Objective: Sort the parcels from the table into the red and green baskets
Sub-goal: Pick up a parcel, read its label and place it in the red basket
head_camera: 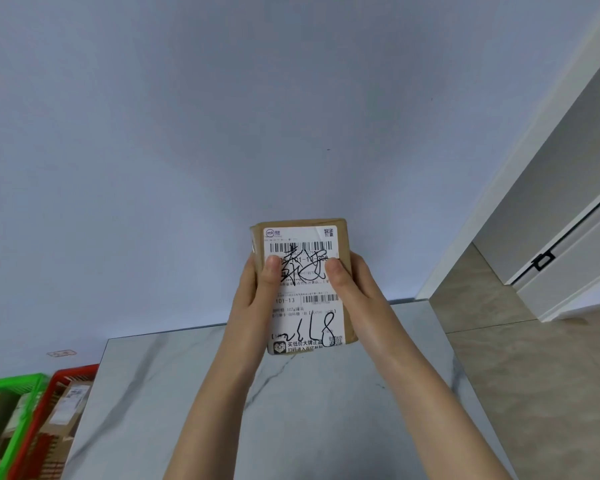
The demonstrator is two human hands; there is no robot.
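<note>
Head view: left grip (253,296) and right grip (355,289) together hold one brown cardboard parcel (347,237) between them, each closed around a long side of it. The left thumb (271,271) and the right thumb (335,273) are pressed flat on its front face, and the other fingers are hidden behind the box. The parcel stands upright between the two grips with its front turned to the camera. That face is almost covered by a white shipping label (305,313) with barcodes, printed text and black handwritten marks, and both thumbs lie on the label's upper half. Both bare forearms run down from the grips toward the bottom edge of the view. Below the grips lies the surface (291,420), white marble with thin grey veins; the parcel's lower edge shows against its far part, and whether it touches there is not clear. Behind and above the grips is a plain pale blue wall (222,116). Far down to the left of the left grip, past the surface's left edge, stands the red basket (75,371), and the green basket (14,380) is just beyond it on the far left; both contain brown parcels. To the right of the right grip are a beige tiled floor (534,375) and white panels (568,220).
</note>
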